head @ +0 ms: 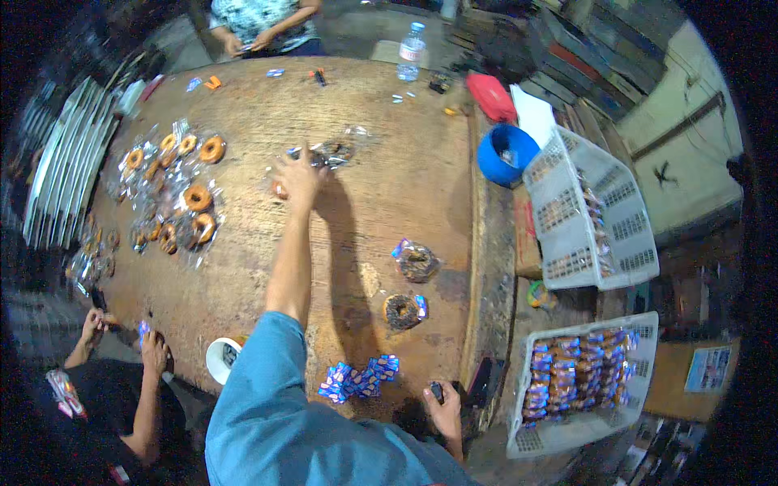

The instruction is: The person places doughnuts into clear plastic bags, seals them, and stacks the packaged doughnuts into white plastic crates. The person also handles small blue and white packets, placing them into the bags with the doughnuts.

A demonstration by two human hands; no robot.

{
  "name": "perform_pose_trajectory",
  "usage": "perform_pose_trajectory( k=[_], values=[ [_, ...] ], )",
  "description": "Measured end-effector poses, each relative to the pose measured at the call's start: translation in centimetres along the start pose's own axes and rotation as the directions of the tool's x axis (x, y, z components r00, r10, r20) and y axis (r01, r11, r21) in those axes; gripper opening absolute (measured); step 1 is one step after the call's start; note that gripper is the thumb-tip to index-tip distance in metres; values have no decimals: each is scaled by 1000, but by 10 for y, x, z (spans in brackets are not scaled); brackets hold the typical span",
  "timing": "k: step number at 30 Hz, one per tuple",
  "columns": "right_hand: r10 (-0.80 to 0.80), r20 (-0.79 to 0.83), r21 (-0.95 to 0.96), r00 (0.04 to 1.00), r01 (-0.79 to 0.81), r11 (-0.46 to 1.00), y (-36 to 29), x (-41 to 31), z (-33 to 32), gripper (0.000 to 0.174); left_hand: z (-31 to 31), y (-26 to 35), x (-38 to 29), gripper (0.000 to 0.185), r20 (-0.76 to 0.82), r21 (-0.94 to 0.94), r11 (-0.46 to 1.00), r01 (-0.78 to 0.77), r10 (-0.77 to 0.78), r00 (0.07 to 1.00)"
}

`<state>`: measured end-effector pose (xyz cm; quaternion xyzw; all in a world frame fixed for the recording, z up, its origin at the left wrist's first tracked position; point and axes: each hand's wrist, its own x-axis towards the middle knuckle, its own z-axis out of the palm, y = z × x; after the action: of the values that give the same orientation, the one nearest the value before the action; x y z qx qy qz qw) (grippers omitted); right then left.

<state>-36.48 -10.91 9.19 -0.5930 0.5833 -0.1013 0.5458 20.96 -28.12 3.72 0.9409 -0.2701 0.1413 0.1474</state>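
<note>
My left hand (298, 176) reaches far across the wooden table (389, 212), over bagged doughnuts; its fingers are spread above a dark-topped one, and whether it grips any is unclear. Just right of its fingertips lies another bagged doughnut (338, 150). Near the table's front edge my right hand (445, 402) is closed around a small black object (436, 392), whose kind I cannot make out. Two chocolate-topped doughnuts, one bagged (417, 261) and one below it (401, 311), lie right of centre with blue labels. A pile of blue printed labels (357, 379) lies before me.
Many bagged ring doughnuts (197, 197) lie at the left beside stacked metal trays (70, 164). A white cup (223, 358) stands near my left arm. At the right are a blue bowl (507, 155) and white plastic crates (516, 446) holding packed goods. Two other people work at the table.
</note>
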Motion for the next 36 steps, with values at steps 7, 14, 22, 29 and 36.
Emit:
perform_pose_trajectory(
  k=[7,14,22,29,36],
  values=[
    [-115,-94,-55,989,110,992,9,-11,-12,29,-11,-14,0,34,63,-162,987,-23,34,997],
    [-104,-140,-102,985,90,991,5,-21,-11,33,-79,59,-146,45,-184,-745,467,-476,542,820],
    [-70,-88,-100,994,61,993,6,-31,-11,31,-67,105,-236,49,199,-749,299,-592,953,229],
    [-123,-207,-39,971,117,992,42,-59,-23,26,-20,-14,-122,39,-74,-242,933,-267,257,964],
    [-244,-210,-104,947,226,968,45,-55,-24,25,-16,-62,-142,44,190,-382,916,-121,206,960]
  ],
)
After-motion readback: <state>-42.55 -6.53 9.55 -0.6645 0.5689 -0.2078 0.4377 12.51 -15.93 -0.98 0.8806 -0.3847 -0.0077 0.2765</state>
